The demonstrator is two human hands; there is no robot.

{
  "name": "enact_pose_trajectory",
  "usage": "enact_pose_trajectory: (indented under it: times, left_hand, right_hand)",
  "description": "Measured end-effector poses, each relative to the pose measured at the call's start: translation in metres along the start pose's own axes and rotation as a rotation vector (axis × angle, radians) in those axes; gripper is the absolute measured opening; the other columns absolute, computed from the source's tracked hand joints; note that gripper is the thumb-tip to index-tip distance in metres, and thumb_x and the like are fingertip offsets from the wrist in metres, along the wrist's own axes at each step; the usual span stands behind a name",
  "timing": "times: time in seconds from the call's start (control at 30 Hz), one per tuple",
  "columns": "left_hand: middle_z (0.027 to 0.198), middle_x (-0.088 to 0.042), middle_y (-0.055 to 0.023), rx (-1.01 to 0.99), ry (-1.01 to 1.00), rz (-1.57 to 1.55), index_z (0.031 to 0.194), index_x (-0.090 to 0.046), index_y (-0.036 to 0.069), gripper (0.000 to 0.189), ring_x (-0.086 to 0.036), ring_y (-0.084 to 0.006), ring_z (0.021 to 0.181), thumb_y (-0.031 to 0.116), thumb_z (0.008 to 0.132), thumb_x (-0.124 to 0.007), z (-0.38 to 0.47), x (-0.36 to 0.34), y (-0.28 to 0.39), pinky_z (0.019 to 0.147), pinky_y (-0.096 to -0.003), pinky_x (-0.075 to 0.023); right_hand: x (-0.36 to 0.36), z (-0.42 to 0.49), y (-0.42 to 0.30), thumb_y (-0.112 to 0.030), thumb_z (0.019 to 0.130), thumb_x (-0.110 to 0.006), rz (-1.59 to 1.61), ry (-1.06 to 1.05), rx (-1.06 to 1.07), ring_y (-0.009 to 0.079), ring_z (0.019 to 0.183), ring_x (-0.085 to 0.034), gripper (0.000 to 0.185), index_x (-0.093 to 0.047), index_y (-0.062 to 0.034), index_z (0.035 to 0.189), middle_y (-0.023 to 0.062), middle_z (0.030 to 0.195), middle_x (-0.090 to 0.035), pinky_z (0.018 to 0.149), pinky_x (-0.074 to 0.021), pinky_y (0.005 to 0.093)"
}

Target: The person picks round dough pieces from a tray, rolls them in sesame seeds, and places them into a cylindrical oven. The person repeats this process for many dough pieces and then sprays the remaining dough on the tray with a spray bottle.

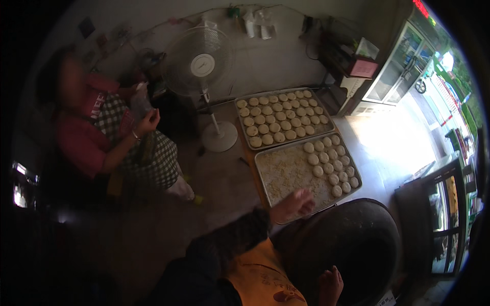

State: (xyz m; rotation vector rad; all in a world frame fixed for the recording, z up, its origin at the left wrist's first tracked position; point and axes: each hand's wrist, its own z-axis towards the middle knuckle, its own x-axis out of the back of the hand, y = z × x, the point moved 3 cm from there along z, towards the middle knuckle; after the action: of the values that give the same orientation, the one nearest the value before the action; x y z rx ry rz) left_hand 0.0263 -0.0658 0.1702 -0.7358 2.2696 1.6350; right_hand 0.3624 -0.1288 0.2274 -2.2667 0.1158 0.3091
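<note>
Over the near edge of a metal tray [285, 168] is my left hand [295, 204], blurred, its fingers loosely bent and apart, with nothing seen in them. Rows of pale round dough pieces [328, 168] lie on this tray's right part; crumbs or seeds are scattered over the rest. A second metal tray [281, 147] behind it is filled with rows of round dough pieces [280, 116]. My right hand [332, 284] is low in view, beside the dark opening of a large round barrel oven [344, 225]; whether its fingers hold anything cannot be told.
At the left a person [115, 130] in a checked apron holds a clear plastic bag [141, 101]. A standing fan [219, 136] is between that person and the trays. A glass-door cabinet [400, 65] stands at the back right, a dark framed glass case [432, 222] right of the oven.
</note>
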Motion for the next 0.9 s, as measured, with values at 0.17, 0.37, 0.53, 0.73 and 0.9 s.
enact_pose_trajectory:
  times: [0.17,0.37,0.53,0.73,0.9]
  left_hand:
    - [0.103,-0.064,-0.0052,0.231,0.117,-0.139,0.12,-0.05,0.009,0.034,-0.063,-0.0139,0.083,0.037,0.1,-0.05,-0.067,0.011,-0.099,0.07,-0.0309,-0.0534]
    - [0.104,-0.064,-0.0045,0.221,0.192,-0.144,0.122,-0.05,0.01,0.037,-0.064,-0.0137,0.086,0.04,0.101,-0.048,-0.096,0.027,-0.106,0.072,-0.0308,-0.0538]
    - [0.104,-0.065,-0.0036,0.186,0.23,-0.122,0.118,-0.053,0.011,0.035,-0.064,-0.0133,0.086,0.041,0.101,-0.048,-0.099,0.033,-0.102,0.073,-0.0309,-0.0537]
    - [0.101,-0.066,-0.003,0.207,0.242,-0.161,0.116,-0.053,0.012,0.031,-0.064,-0.013,0.084,0.039,0.101,-0.049,-0.107,0.027,-0.106,0.071,-0.0295,-0.0529]
    - [0.104,-0.067,-0.0043,0.228,0.225,-0.162,0.124,-0.05,0.011,0.037,-0.065,-0.0144,0.088,0.039,0.1,-0.051,-0.11,0.024,-0.102,0.074,-0.0301,-0.0532]
  right_hand:
    - [-0.012,0.014,0.009,-0.018,0.102,-0.048,-0.061,-0.085,-0.018,0.0184,0.085,-0.057,0.031,-0.055,-0.0008,0.126,0.0094,0.099,-0.061,0.082,-0.0496,0.0339]
    - [-0.027,0.022,0.016,-0.016,0.102,-0.045,-0.093,-0.181,-0.025,0.0216,0.092,-0.06,0.033,-0.053,0.0001,0.13,0.0124,0.107,-0.06,0.085,-0.0515,0.0359]
    - [-0.022,0.023,0.02,-0.012,0.102,-0.043,-0.128,-0.237,0.014,0.0227,0.095,-0.06,0.033,-0.051,0.0009,0.131,0.0131,0.109,-0.06,0.087,-0.0523,0.0374]
    - [-0.013,0.021,0.028,-0.009,0.102,-0.042,-0.274,-0.339,0.104,0.0234,0.098,-0.059,0.033,-0.05,0.0018,0.132,0.0132,0.11,-0.06,0.088,-0.0527,0.0371]
    - [-0.016,0.014,0.024,-0.011,0.102,-0.042,-0.18,-0.283,0.035,0.0233,0.098,-0.059,0.034,-0.049,0.0021,0.132,0.0133,0.11,-0.06,0.088,-0.0521,0.0366]
